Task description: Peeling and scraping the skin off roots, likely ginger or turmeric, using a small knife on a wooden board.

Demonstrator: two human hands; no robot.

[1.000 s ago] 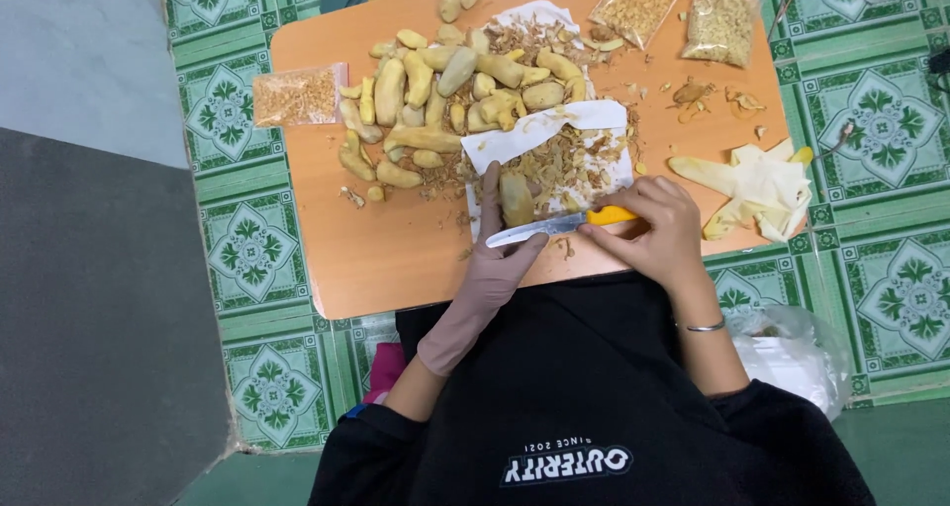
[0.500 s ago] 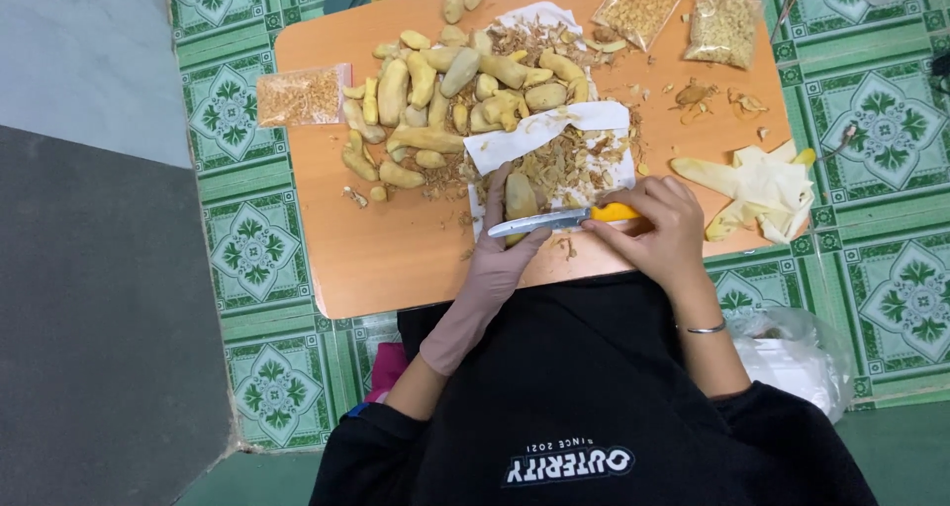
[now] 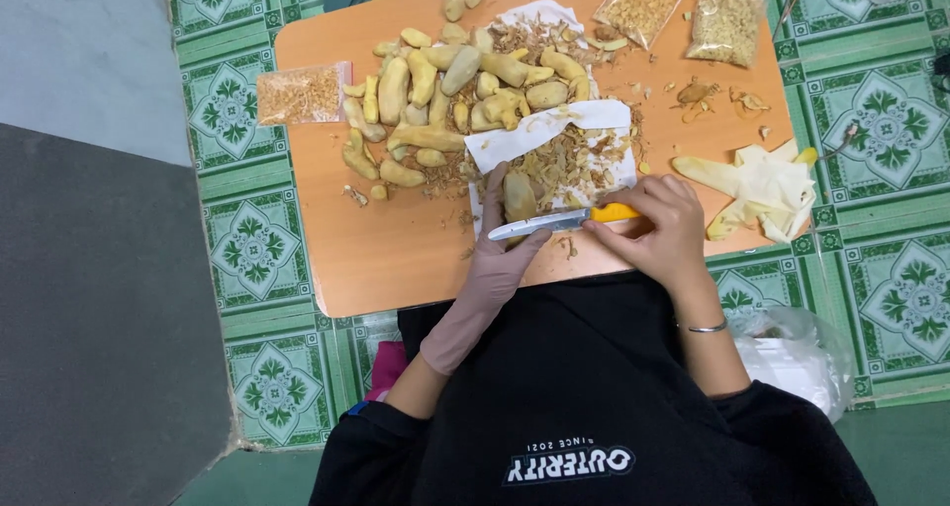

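Underneath, an orange table [image 3: 396, 259] stands on green patterned floor tiles [image 3: 891, 120], carrying three bags of peelings [image 3: 300, 92] around one root pile [image 3: 455, 91]. Nearer than that pile, the gloved left hand [image 3: 500, 254] pinches one root [image 3: 519, 195], and the right hand [image 3: 663, 231] is clenched around one yellow-handled knife [image 3: 564, 220].

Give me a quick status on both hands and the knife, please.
Left hand, gloved, holds a peeled root. Right hand grips the knife, blade across the root. Peelings heaped close behind.

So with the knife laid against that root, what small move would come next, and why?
Probably a short scrape of the knife along the root piece. The gloved left hand steadies the piece over the paper where peelings already lie, and the right hand has its grip on the yellow handle, blade lying across the root.
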